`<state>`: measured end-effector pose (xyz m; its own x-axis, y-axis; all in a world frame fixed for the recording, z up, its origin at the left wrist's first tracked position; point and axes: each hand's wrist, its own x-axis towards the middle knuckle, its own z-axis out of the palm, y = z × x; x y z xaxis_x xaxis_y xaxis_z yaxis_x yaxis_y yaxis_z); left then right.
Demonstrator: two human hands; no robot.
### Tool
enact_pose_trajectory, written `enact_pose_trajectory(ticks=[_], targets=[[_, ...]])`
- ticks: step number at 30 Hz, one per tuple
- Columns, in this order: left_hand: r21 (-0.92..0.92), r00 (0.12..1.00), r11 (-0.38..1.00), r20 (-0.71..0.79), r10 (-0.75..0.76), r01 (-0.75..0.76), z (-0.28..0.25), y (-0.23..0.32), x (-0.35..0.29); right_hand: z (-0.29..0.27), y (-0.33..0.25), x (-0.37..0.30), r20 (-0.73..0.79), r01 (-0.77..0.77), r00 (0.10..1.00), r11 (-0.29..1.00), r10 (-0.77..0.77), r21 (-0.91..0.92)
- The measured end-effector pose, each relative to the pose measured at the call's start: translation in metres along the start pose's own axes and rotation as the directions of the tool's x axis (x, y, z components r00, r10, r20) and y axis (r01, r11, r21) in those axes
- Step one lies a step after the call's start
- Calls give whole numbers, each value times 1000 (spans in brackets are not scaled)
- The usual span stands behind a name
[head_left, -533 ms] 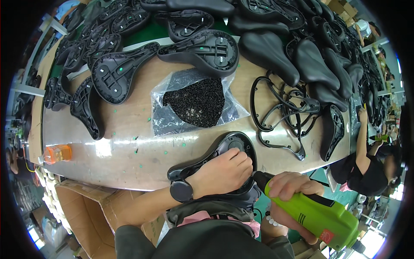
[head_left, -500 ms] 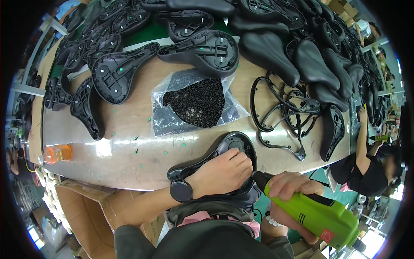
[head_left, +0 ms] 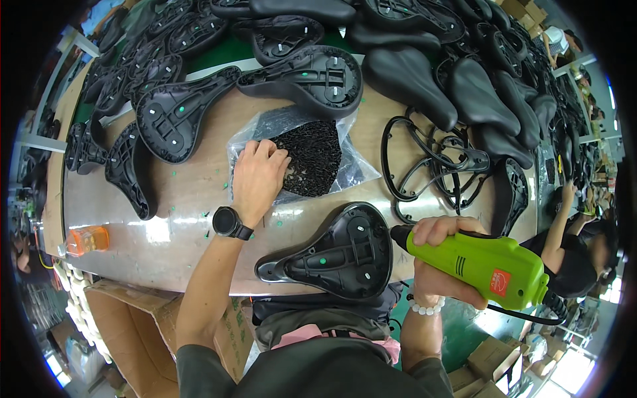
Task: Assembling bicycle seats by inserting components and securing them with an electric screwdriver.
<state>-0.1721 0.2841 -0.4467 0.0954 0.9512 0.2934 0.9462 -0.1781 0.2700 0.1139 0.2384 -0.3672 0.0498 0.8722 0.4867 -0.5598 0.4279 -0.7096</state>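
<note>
On the left part of a pile of small black screws (head_left: 317, 156) in a clear plastic bag (head_left: 361, 169) rests my left hand (head_left: 260, 174), fingers curled together; whatever their tips grip is hidden. My right hand (head_left: 443, 262) is wrapped round a green corded electric screwdriver (head_left: 481, 265), its dark nose pointing left. Just left of that nose, a black bicycle saddle (head_left: 345, 255) lies underside up at the table's near edge, with neither hand on it. A green dot and pale marks show inside its shell.
Black saddles (head_left: 176, 119) crowd the table's far side, some underside up. Black frame loops (head_left: 424, 172) lie tangled right of the bag. An orange container (head_left: 88, 240) stands at the left, above an open cardboard box (head_left: 133, 331). Another person (head_left: 574, 259) is at the right.
My left hand has left the near saddle and reached up and left to the screws. The screwdriver has risen and levelled out, its nose now beside the saddle's wide end.
</note>
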Motion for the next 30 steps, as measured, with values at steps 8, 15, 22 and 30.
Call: enact_pose_trajectory(ticks=[8, 15, 22, 30], targets=[[-395, 964, 880, -132, 230, -264, -21, 71, -30, -12, 11, -7, -113, -34, 993, 998, 27, -59], [-481, 912, 802, 12, 411, -355, -24, 109, -62, -17, 20, -4, -35, -77, 996, 997, 77, -19], [-397, 920, 840, -33, 390, -370, -17, 106, -64, 8, -2, 0, -57, -183, 981, 982, 185, 39], [-466, 903, 790, -48, 428, -399, -19, 105, -63, 46, -22, -10, 73, -160, 984, 985, 164, -65]])
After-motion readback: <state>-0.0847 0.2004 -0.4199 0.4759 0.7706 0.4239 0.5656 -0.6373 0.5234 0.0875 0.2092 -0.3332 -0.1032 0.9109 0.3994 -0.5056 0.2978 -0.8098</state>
